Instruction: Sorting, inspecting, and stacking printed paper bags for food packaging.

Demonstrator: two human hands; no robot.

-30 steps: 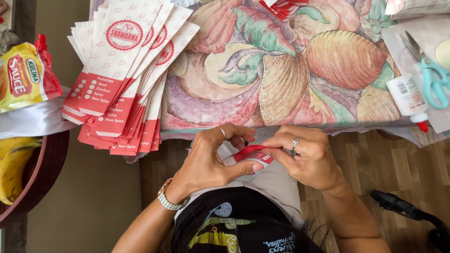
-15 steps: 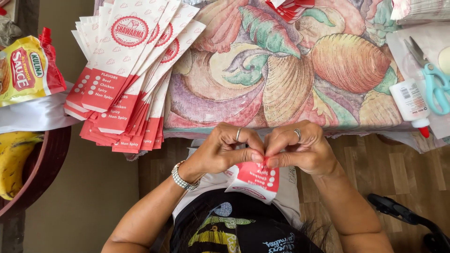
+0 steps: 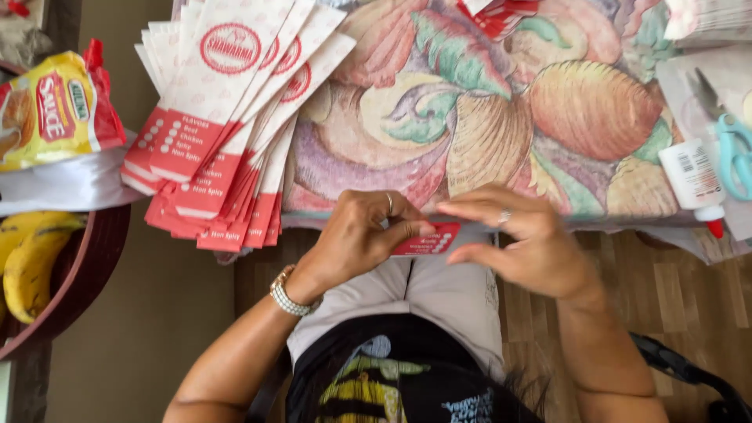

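Observation:
My left hand (image 3: 356, 239) pinches the red end of a folded paper sleeve (image 3: 429, 240) at the table's near edge. My right hand (image 3: 521, 239) hovers flat just right of it, fingers spread, a ring on one finger, its fingertips touching or almost touching the sleeve. A fanned stack of red and white paper sleeves (image 3: 227, 133) lies on the table to the left, overhanging the edge. A metal bracelet sits on my left wrist.
The table carries a cloth printed with fruit (image 3: 501, 117). A white glue bottle with a red tip (image 3: 693, 184) and teal-handled scissors (image 3: 732, 153) lie at the right. At the left are a yellow sauce packet (image 3: 55, 110) and a dark bowl (image 3: 86, 258) holding bananas (image 3: 27, 262).
Both hands have risen from my lap to the table's edge with the paper sleeve. My right hand has let go of it and opened flat; my left hand still pinches it.

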